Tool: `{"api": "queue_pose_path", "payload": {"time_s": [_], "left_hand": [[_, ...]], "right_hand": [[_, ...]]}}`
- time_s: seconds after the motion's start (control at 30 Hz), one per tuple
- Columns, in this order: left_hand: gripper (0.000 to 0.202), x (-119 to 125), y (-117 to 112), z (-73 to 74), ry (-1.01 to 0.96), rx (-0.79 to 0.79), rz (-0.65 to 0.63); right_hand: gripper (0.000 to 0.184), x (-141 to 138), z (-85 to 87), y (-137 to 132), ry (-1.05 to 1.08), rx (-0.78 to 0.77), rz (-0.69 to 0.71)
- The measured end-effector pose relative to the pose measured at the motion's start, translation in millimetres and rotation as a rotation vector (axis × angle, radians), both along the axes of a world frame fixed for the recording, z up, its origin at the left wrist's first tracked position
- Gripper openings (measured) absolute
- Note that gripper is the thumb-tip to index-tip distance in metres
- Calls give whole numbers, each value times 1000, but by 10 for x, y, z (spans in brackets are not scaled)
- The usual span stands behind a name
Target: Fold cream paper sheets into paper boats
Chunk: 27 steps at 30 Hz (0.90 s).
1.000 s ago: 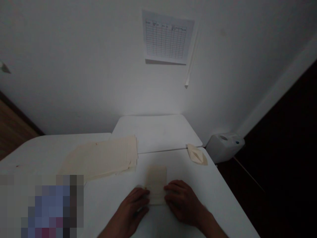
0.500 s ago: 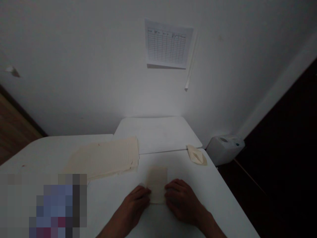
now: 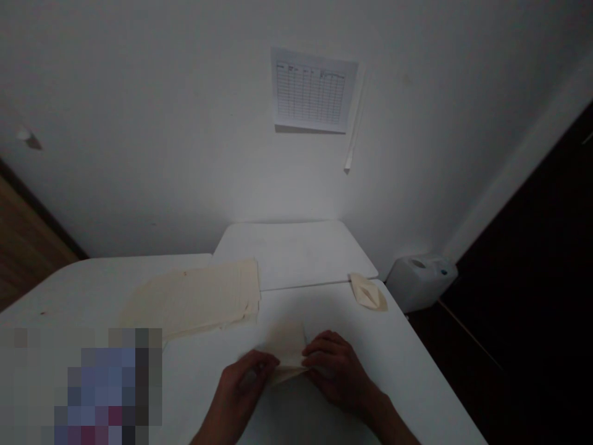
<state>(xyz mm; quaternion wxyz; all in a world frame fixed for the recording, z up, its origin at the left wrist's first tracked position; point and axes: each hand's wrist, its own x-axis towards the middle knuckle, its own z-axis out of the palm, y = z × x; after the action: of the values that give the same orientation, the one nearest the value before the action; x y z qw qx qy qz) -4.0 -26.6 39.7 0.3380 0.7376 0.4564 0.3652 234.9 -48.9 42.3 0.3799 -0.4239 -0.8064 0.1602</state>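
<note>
Left hand (image 3: pixel 245 378) is pinching a small cream paper sheet (image 3: pixel 286 346) lying between both hands, near edge bending up; right hand (image 3: pixel 334 369) is gripping its right side. Smooth white tabletop (image 3: pixel 412 377) is giving decent room right of that hand, flat cream paper stack (image 3: pixel 208 296) sitting beyond the left.

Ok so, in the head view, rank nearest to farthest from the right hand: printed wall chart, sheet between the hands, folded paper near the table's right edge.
From the right hand:
1. Sheet: touching it, on its left.
2. Folded paper: ahead and slightly right, on the table.
3. Printed chart: up on the wall ahead.
</note>
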Motion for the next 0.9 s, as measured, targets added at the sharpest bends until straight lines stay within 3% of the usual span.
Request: {"api": "queue_pose_path", "payload": {"time_s": [0.17,0.3,0.4,0.5,0.73,0.9], "left_hand": [[37,103,43,213,-240,-118,232],[41,238,103,270,-406,-272,282],[41,321,118,254,-473,-325,272],[42,373,102,201,-482,-372,251],[47,406,42,22,-442,-427,293],[43,386,43,-12,-410,-409,300]], "right_hand": [[17,-94,45,148,351,-202,-225],[28,-113,73,284,619,-425,-151],[31,-115,61,328,741,-473,-139],[29,-124,21,315,763,-501,-164],[25,-159,-32,271,597,-522,-274],[24,-157,-37,278,562,-536,-270]]}}
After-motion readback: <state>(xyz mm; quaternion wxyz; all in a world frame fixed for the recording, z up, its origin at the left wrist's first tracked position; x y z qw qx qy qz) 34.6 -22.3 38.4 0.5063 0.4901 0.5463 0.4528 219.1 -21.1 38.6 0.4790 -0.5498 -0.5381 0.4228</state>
